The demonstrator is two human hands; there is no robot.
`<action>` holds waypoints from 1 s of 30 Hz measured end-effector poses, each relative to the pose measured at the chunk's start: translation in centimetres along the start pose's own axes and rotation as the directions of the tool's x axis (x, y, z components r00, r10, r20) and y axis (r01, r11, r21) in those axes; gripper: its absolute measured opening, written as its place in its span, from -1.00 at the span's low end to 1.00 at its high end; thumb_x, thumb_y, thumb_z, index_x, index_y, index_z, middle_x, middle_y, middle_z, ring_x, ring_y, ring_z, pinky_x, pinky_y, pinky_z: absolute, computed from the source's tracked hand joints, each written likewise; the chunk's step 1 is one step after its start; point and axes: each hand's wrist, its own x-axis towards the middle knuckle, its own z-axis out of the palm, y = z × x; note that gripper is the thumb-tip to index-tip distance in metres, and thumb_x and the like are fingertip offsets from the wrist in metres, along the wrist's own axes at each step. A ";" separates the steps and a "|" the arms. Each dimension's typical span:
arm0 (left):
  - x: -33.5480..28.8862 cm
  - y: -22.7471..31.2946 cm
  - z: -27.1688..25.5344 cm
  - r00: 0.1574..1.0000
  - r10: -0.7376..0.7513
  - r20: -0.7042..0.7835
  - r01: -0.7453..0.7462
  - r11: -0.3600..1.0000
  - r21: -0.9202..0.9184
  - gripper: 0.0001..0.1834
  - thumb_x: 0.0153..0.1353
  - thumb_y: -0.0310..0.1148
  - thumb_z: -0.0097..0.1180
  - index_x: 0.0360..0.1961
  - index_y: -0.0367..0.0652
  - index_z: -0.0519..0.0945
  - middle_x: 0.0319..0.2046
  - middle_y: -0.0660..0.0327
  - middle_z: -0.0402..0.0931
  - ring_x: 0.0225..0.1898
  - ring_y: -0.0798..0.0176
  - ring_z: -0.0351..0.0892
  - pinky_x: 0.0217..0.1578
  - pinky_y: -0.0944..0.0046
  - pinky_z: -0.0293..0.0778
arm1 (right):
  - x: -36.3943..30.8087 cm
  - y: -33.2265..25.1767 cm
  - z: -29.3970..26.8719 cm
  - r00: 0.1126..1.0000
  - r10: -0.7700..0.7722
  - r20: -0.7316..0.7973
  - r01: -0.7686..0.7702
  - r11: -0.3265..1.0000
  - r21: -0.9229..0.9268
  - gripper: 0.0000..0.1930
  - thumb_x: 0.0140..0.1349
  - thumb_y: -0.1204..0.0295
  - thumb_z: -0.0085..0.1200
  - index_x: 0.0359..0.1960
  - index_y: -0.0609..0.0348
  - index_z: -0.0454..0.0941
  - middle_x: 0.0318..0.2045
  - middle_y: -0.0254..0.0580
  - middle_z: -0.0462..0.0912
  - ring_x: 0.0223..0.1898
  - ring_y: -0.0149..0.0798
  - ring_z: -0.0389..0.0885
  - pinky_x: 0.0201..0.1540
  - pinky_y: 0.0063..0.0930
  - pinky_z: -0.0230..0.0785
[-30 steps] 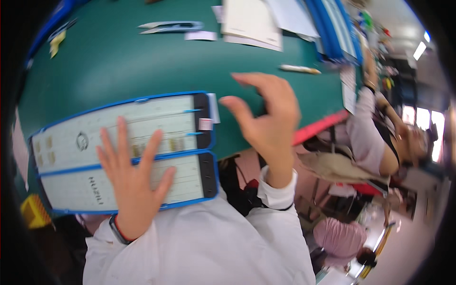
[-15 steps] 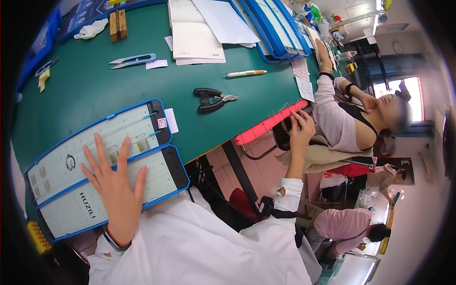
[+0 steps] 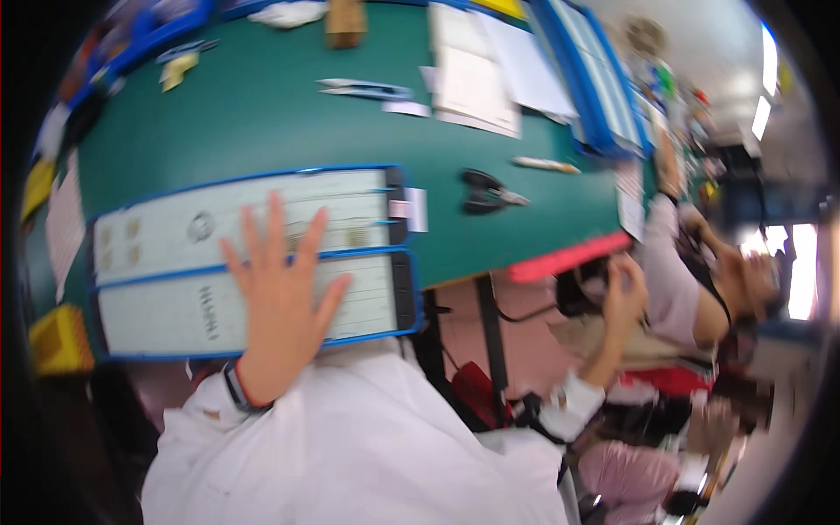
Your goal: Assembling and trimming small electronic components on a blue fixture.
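Observation:
A long blue-framed two-panel case (image 3: 350,297) with pale panels lies at the table's near edge. My left hand (image 3: 284,293) rests across both panels, its fingers spread. Small rows of thin wound bits (image 3: 357,237) show on the far panel, too blurred to name. My right hand (image 3: 626,293) is raised beyond the table's right edge, beside a red padded strip (image 3: 569,257). Its thumb and fingertips come together in a pinch; whatever may be between them does not show. Black-handled pliers (image 3: 486,194) lie on the table between the case and the strip.
Behind the case lie thread snips (image 3: 367,89), a pen (image 3: 547,164), an open notebook (image 3: 477,79) and a wooden block (image 3: 346,24). More blue cases (image 3: 595,79) are stacked at the far right. A co-worker (image 3: 682,271) sits close on the right.
The view has swung, so the table and case sit further right and level in the picture. My left hand stays spread on the case. My right hand's fingers have drawn closer together.

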 end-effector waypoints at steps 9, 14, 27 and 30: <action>-2.5 1.6 -4.1 0.575 0.815 0.068 -0.010 0.090 -0.996 -0.52 0.16 -0.33 0.17 0.11 -0.22 0.42 0.12 -0.01 0.35 0.16 0.02 0.32 0.13 -0.01 0.24 | -4.4 -24.8 -2.1 0.374 -0.874 0.312 0.395 0.454 0.799 -0.89 -0.11 0.42 0.23 -0.48 -0.11 0.64 -0.42 -0.51 0.64 -0.26 -0.27 0.53 -0.18 -0.32 0.21; -2.5 -2.8 -8.3 0.717 0.620 0.319 0.430 -0.033 -0.902 -0.83 0.28 -0.39 0.09 -0.19 -0.25 0.63 -0.29 0.19 0.64 -0.39 0.38 0.59 -0.25 0.32 0.53 | -2.4 -27.5 0.2 0.823 -0.531 0.203 0.059 0.435 0.898 -0.79 0.17 0.37 0.17 -0.56 0.07 0.43 -0.42 -0.24 0.52 -0.24 -0.16 0.49 -0.20 -0.39 0.34; -6.4 -11.8 -10.7 0.900 -0.429 0.085 0.190 0.208 -0.960 -0.73 0.41 -0.32 -0.13 -0.35 -0.28 0.49 -0.64 0.34 0.41 -0.59 0.57 0.36 -0.55 0.53 0.33 | 10.0 -27.4 11.7 0.693 -0.458 0.556 -0.423 0.366 0.829 -0.77 0.37 0.35 0.00 -0.07 0.24 0.44 -0.19 -0.31 0.53 -0.16 -0.53 0.49 -0.17 -0.68 0.35; -6.4 -12.4 -10.7 0.880 -0.457 0.128 0.258 0.234 -0.937 -0.68 0.41 -0.33 -0.11 -0.30 -0.34 0.61 -0.52 0.23 0.57 -0.50 0.47 0.52 -0.48 0.50 0.43 | 9.9 -31.3 13.2 0.650 -0.198 0.734 0.117 0.980 0.161 -0.85 0.27 0.46 0.07 -0.24 0.24 0.66 -0.19 -0.12 0.65 -0.19 -0.44 0.55 -0.24 -0.60 0.40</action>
